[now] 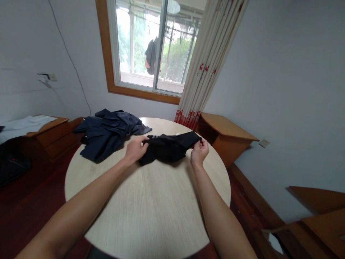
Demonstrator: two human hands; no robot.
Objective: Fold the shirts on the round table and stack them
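Observation:
A black garment [168, 147] lies stretched across the far middle of a round pale wooden table [151, 205]. My left hand [135, 149] is closed on the garment's left end. Pinching its right end is my right hand [199, 151], with the fingers curled over the cloth's edge. Both forearms reach out over the tabletop. A heap of dark navy clothes [107, 131] sits on the table's far left, just beyond my left hand.
A wooden cabinet [225, 138] stands right of the table below a red-patterned curtain [207, 64]. Another wooden cabinet [50, 133] with white cloth is at the left. A window [156, 46] is behind the table. More wooden furniture [318, 216] fills the lower right.

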